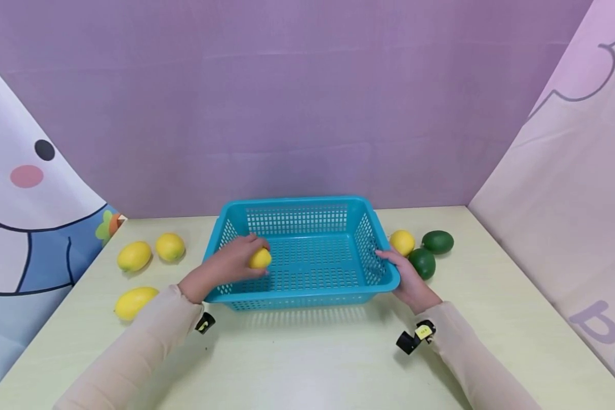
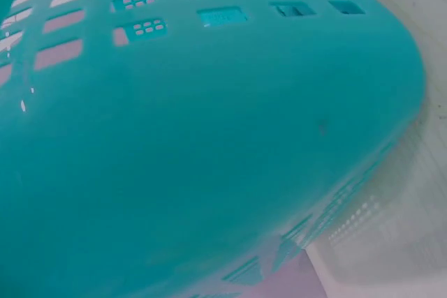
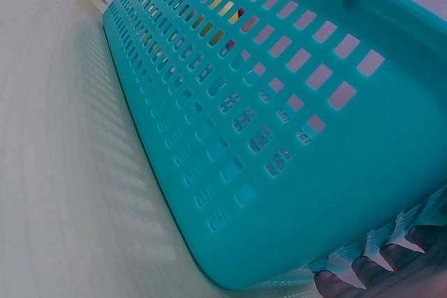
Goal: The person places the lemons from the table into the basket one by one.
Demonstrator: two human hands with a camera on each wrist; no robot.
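Note:
In the head view my left hand (image 1: 229, 261) holds a lemon (image 1: 261, 259) between thumb and fingers, inside the left part of a blue plastic basket (image 1: 302, 298). No other fruit shows in the basket. At its right end, my right hand (image 1: 413, 286) grips the rim, thumb over the top. The right wrist view shows the fingers of the right hand (image 3: 394, 273) against the outside of the end wall of the basket (image 3: 363, 179). Only the corner of the basket (image 2: 209, 130) fills the left wrist view; the left hand is hidden there.
Left of the basket lie three lemons: a front one (image 1: 135, 302), a rear-left one (image 1: 134, 256) and a rear-right one (image 1: 170, 247). Beyond the right hand are another lemon (image 1: 402, 242) and two green avocado-like fruits (image 1: 438, 242). A purple cloth (image 1: 297, 114) hangs behind the table.

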